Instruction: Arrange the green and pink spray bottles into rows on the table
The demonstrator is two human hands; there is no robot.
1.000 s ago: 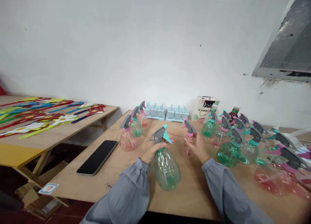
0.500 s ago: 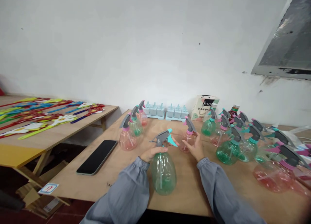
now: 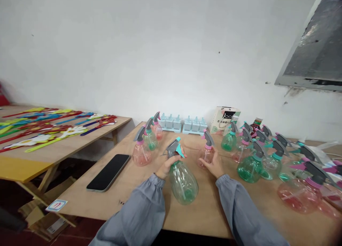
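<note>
My left hand [image 3: 169, 166] is wrapped round the neck of a green spray bottle [image 3: 184, 185] with a grey head and turquoise trigger. The bottle tilts, its head leaning left and its base toward the right. My right hand [image 3: 215, 165] grips the body of a pink spray bottle [image 3: 206, 154], which stands upright with its grey head above my fingers. Left of my hands stand a pink spray bottle [image 3: 141, 155], a green one [image 3: 151, 140] and another pink one [image 3: 157, 130]. On the right, several more bottles cluster, among them a green spray bottle [image 3: 249, 169].
A black phone [image 3: 108, 172] lies on the wooden table [image 3: 133, 199] at left. Light-blue popsicle molds [image 3: 195, 125] and a printed carton [image 3: 224, 119] stand by the wall. Colourful hand-shaped clappers [image 3: 72, 132] cover a second table at far left.
The green bottle in my left hand has gone from upright to tilted, its head moving left and its base right. My right hand stays on the pink bottle.
</note>
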